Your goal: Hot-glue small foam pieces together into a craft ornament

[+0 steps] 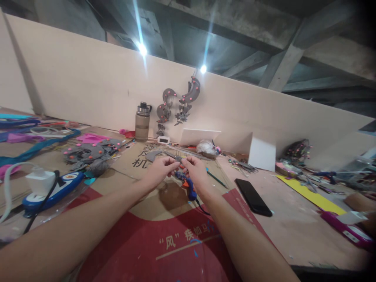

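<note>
Centre of the frame: the left hand (160, 169) and the right hand (196, 169) are brought together above the bench (293, 231), fingertips meeting over a small grey piece (178, 159). The fingers (174, 166) of the left hand are pinched closed on the piece from the left; those of the right hand are pinched closed on it from the right. The form of the piece cannot be made out, as it is largely hidden by the fingertips.

Just below the hands, a blue glue gun (189, 186) is seen lying on a sheet of cardboard (141, 156) printed in red in the lower part of the frame. To the right of centre a black phone (253, 197) lies flat on the bench, well apart from the hands, and a yellow strip (311, 195) is laid further right. At left, a white charger (39, 181) is plugged into a blue power strip (55, 192), with grey felt shapes (88, 152) bearing pink dots behind it. At the back wall, upper centre, a water bottle (142, 121) stands upright, and beside it a grey hanging ornament (179, 103) is fixed to the wall
</note>
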Available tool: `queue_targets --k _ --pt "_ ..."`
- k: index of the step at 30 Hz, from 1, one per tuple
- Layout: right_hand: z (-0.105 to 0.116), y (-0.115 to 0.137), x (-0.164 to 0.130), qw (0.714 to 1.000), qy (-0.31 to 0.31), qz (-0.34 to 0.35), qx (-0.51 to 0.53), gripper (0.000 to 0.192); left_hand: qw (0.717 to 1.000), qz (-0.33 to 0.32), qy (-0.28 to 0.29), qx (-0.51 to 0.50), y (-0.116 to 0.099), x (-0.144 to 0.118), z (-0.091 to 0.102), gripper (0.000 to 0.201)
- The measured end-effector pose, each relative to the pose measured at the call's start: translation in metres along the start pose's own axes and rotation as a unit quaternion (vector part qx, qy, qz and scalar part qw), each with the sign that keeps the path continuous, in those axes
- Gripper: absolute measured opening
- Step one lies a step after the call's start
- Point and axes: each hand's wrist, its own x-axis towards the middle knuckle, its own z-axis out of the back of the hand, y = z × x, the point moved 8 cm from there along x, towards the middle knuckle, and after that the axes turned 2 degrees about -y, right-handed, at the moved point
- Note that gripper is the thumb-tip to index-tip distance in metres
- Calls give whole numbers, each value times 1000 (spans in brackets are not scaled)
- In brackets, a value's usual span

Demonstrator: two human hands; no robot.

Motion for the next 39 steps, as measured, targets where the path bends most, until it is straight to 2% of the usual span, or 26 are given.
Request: queue_targets --k 9,15,21,28,34,39 --pt "1 1 -1 1000 -2 1 -5 22 1000 8 -6 -11 -1 -1 1 33" --pt "0 0 0 1000 4 -2 -13 21 999 11 20 -22 -3 -2 -4 34" --pt "-2 1 -1 1000 2 -2 -2 20 1000 11 3 -27 0 -3 -3 32" --pt "-6 -2 -1 999 31 2 -36 22 999 26 -7 -29 -3 -6 -3 33" --pt "-3 -6 1 999 13 20 -42 22 999 32 -2 -24 -2 -5 -4 32" --pt "3 1 2 999 -11 23 -33 22 999 33 -11 -26 0 -4 -3 34"
